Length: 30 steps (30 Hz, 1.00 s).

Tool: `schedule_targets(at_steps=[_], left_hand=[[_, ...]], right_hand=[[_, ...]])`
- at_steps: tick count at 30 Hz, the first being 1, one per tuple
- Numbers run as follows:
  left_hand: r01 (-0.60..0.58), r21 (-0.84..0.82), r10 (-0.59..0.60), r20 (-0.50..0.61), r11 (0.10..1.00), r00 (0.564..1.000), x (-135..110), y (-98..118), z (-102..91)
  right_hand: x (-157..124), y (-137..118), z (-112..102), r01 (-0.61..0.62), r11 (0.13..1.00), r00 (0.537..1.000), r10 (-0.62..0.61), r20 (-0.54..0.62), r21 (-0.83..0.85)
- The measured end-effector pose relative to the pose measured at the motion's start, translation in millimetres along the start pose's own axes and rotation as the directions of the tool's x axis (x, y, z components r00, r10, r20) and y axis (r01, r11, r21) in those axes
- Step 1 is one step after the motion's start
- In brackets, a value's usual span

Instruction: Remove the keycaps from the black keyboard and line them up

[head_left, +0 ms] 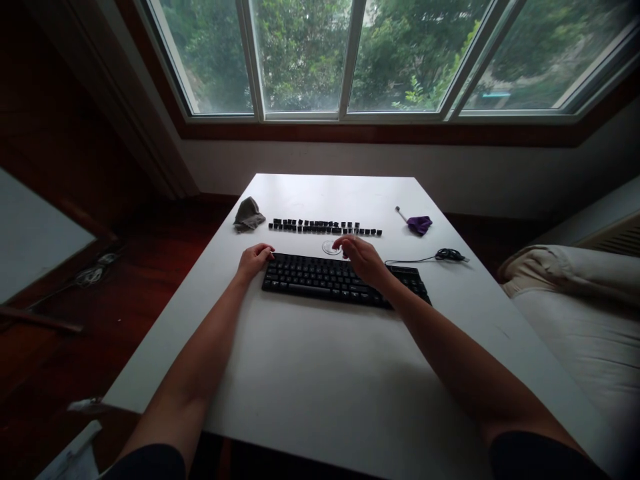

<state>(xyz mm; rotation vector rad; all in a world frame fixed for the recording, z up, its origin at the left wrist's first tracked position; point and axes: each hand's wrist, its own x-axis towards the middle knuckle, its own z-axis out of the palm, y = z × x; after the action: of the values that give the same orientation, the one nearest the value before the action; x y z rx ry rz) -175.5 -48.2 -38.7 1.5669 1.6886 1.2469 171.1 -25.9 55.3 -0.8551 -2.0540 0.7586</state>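
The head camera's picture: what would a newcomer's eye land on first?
Probably the black keyboard on the white table, with the left hand at its far left corner and the right hand over its far edge. Beyond it, small black pieces, apparently keycaps, lie in two rows. The bright window spans the top.

The left sleeve (150,464) and right sleeve (537,457) are short and very dark, navy or near black, each finishing in a plain curved hem close to the elbow. Below them the slender left forearm (195,347) and right forearm (450,333) are bare, narrowing toward the wrists. The left hand (253,260) and right hand (362,259) are bare too.
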Motion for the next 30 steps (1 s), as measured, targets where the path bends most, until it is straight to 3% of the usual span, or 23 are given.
schedule_targets(at_steps=[4,8,13,16,19,24,30], left_hand=[[-0.012,-0.025,0.013,0.024,1.000,1.000,2.8,-4.2,-0.2],[-0.001,-0.169,0.023,0.129,0.986,0.991,1.5,-3.7,0.1],[0.023,-0.288,0.042,0.220,0.957,0.975,-0.9,1.4,2.9],[0.025,-0.289,0.040,0.217,0.957,0.975,-0.4,1.9,4.1],[0.023,-0.274,0.037,0.214,0.961,0.976,0.0,1.6,4.4],[-0.011,-0.189,0.048,0.192,0.982,0.980,-2.0,4.8,3.6],[-0.048,-0.028,0.051,0.144,0.998,0.988,-4.3,10.5,1.6]], right_hand=[[27.8,-15.3,31.7,0.000,0.994,0.987,0.017,0.160,-0.107],[53.6,-21.9,63.8,0.056,0.998,0.953,-0.052,0.297,-0.004],[78.8,-13.2,89.9,0.165,0.986,0.944,-0.157,0.288,-0.002],[86.3,-5.0,96.8,0.067,0.998,0.964,-0.067,0.256,0.008],[88.4,-0.3,99.6,-0.072,0.992,0.939,0.032,0.343,0.104],[85.4,4.9,103.8,-0.161,0.950,0.934,0.058,0.354,0.269],[79.7,11.3,97.7,-0.361,0.721,0.905,0.116,0.410,0.592]])
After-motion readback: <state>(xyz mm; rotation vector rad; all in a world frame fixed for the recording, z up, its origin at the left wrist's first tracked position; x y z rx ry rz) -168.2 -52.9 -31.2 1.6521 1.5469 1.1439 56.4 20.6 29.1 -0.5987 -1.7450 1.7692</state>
